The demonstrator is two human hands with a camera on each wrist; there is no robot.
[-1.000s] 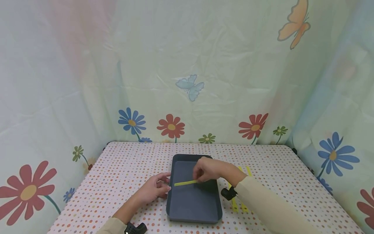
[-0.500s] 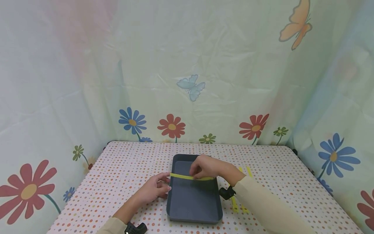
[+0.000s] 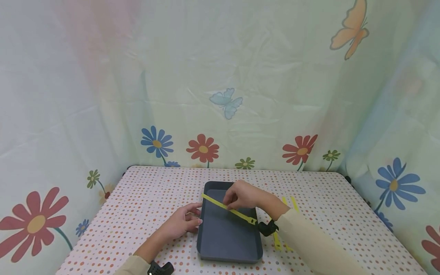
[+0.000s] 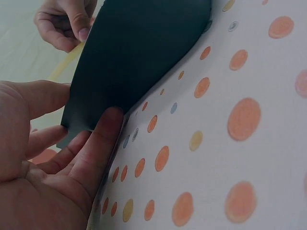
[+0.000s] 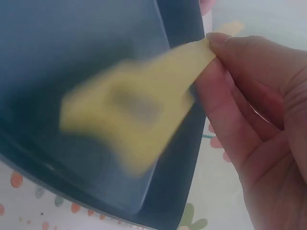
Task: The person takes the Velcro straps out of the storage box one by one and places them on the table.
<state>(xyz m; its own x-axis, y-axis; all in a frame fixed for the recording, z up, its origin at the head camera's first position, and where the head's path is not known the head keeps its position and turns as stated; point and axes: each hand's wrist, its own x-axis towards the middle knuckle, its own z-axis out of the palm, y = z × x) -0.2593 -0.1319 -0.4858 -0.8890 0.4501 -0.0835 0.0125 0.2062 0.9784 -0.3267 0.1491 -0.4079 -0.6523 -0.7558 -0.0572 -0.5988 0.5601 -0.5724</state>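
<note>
A dark grey rectangular tray (image 3: 230,240) lies lengthwise on the table. Over its far half, my right hand (image 3: 242,195) pinches a flat yellow strap (image 3: 244,216) between thumb and fingers, near its middle. The strap slants from the tray's left rim down to the right rim; its wider, slotted end (image 5: 170,76) looms blurred in the right wrist view. Beside the tray's left side, my left hand (image 3: 180,222) has relaxed, slightly bent fingers. In the left wrist view its fingertips (image 4: 110,120) touch the tray's outer wall (image 4: 139,48).
More yellow straps (image 3: 277,242) lie on the table to the right of the tray, partly hidden under the right forearm. A dotted cloth (image 3: 154,191) covers the table. Behind it hangs a curtain (image 3: 268,76) printed with flowers and butterflies.
The yellow strap in my right hand has turned: its left end swung away from me, and its slotted end came into sight near the right rim. My left hand stays at the tray's side.
</note>
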